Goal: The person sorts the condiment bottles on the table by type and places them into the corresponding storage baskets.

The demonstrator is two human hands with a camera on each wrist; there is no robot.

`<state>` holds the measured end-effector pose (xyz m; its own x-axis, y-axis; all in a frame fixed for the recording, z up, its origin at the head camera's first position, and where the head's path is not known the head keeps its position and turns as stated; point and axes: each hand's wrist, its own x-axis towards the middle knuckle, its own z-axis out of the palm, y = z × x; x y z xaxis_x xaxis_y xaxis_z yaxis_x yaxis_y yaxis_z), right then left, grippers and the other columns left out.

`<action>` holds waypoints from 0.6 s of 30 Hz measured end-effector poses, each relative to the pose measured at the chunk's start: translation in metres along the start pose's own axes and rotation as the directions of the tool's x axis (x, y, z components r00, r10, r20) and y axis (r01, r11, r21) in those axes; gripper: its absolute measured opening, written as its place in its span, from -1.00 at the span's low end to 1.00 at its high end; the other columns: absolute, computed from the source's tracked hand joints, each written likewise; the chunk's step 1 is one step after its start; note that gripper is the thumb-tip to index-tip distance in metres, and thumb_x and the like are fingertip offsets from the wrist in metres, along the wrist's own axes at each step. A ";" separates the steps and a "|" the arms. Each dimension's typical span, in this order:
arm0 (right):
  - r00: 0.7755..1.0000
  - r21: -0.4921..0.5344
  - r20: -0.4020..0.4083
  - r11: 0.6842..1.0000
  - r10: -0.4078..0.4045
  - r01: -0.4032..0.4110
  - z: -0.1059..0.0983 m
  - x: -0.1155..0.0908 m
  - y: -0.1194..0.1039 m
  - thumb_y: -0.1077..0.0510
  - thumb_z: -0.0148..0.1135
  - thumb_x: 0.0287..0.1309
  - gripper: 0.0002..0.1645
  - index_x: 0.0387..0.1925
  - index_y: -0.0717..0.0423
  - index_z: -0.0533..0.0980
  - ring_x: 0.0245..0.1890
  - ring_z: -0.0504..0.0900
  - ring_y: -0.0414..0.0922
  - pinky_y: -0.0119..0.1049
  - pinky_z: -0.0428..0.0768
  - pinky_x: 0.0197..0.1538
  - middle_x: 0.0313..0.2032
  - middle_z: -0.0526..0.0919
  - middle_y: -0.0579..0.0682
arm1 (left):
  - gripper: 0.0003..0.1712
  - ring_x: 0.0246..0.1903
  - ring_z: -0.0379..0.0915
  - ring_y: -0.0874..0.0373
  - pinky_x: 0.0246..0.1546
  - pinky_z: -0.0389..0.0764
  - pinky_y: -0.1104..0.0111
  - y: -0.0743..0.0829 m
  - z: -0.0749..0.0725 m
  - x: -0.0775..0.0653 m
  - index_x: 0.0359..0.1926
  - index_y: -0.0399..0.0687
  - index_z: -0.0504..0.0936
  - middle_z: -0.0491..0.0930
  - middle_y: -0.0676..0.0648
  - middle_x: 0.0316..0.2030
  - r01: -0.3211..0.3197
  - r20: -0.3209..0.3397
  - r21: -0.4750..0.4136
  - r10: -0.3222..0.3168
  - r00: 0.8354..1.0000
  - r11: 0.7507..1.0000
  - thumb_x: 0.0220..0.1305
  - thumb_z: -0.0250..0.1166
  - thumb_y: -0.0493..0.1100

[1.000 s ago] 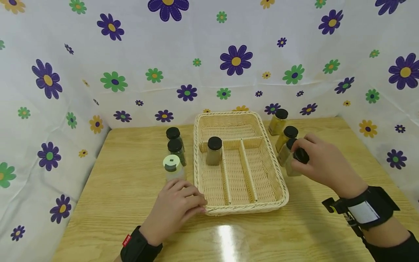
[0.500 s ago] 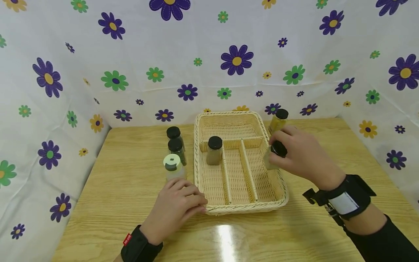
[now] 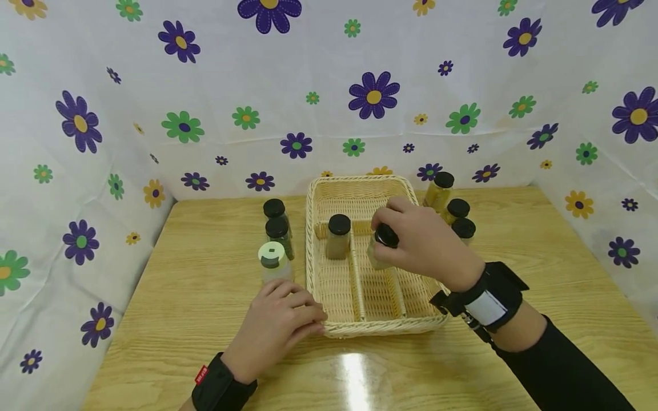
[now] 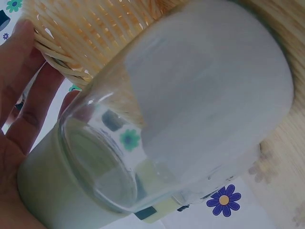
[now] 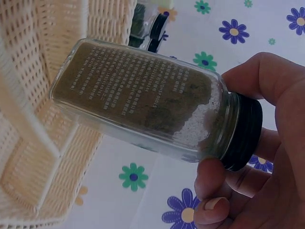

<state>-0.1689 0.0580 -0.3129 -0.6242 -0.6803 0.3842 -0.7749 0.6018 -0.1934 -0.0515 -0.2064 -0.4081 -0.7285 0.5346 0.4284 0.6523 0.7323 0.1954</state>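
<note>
My right hand (image 3: 418, 237) grips a square glass jar (image 5: 138, 100) of brown powder by its black lid, above the wicker basket's middle compartment. Small print covers the glass in the right wrist view, where the jar lies tilted. My left hand (image 3: 280, 317) rests its fingers against the front left corner of the basket (image 3: 382, 328). Close by that hand stands a jar of white contents (image 4: 209, 81) with a pale green lid; whether the palm touches it I cannot tell. One black-lidded jar (image 3: 337, 242) stands upright in the basket's left compartment.
Two black-lidded jars of dark green contents (image 3: 279, 237) stand left of the basket. Three more jars are to its right: a yellow one (image 3: 438, 197) at the back, another yellow jar (image 3: 456, 211), and a jar (image 3: 464, 229) partly behind my right hand. Flowered cloth walls enclose the wooden table (image 3: 205, 257).
The right hand has lifted its jar from the row on the right and carried it left, over the basket's rim, to the middle compartment. The left hand stays at the basket's corner.
</note>
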 end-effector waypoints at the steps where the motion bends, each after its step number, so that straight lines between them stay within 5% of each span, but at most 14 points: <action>1: 1.000 0.004 0.003 1.000 -0.004 0.004 0.002 0.003 -0.002 -0.07 0.13 0.00 -0.79 -0.34 -0.08 0.47 -0.63 0.32 -0.25 -0.41 0.37 -0.65 -0.37 0.37 -0.17 | -0.87 -0.15 0.31 0.28 0.04 0.29 0.17 0.000 0.000 0.000 -0.32 0.35 0.64 0.53 0.32 -0.30 0.003 0.003 0.002 -0.003 1.000 1.000 0.17 0.23 0.15; 18: 0.999 0.037 0.007 0.998 -0.041 0.041 0.024 0.029 -0.025 -0.07 0.14 -0.02 -0.75 -0.31 -0.06 0.48 -0.61 0.34 -0.26 -0.43 0.38 -0.64 -0.36 0.36 -0.17 | -0.88 -0.16 0.30 0.30 0.06 0.27 0.20 -0.001 0.001 0.000 -0.33 0.36 0.63 0.52 0.33 -0.31 0.001 -0.006 0.002 -0.001 1.000 1.000 0.15 0.24 0.15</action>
<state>-0.1698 0.0131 -0.3189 -0.5924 -0.7073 0.3858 -0.8029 0.5576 -0.2107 -0.0523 -0.2067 -0.4088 -0.7280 0.5312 0.4335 0.6512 0.7336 0.1945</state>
